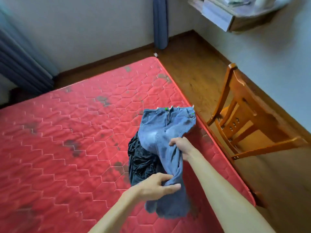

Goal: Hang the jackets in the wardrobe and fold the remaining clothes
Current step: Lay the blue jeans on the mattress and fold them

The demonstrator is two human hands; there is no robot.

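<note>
Two garments show in the head view, and neither is folded. A pair of faded blue denim jeans (161, 132) is bunched between both hands near the right edge of a red quilted mattress (67, 132). The waistband points away from the person and the legs are crumpled toward them. Whether the waistband rests on the mattress or is lifted clear, I cannot tell. The left hand (156, 187) pinches a fold of denim low on the legs. The right hand (181, 146) is curled round the cloth higher up, near the seat. A crumpled dark, shiny garment (141, 158) lies in a heap just beside the jeans, partly under them.

No wardrobe, hanger or jacket is in sight, so the state of the hanging part cannot be judged. Folding looks barely begun: the jeans need spreading flat first, and the dark piece lies untouched. A brown wooden chair (249, 118) stands on the floor by the mattress.
</note>
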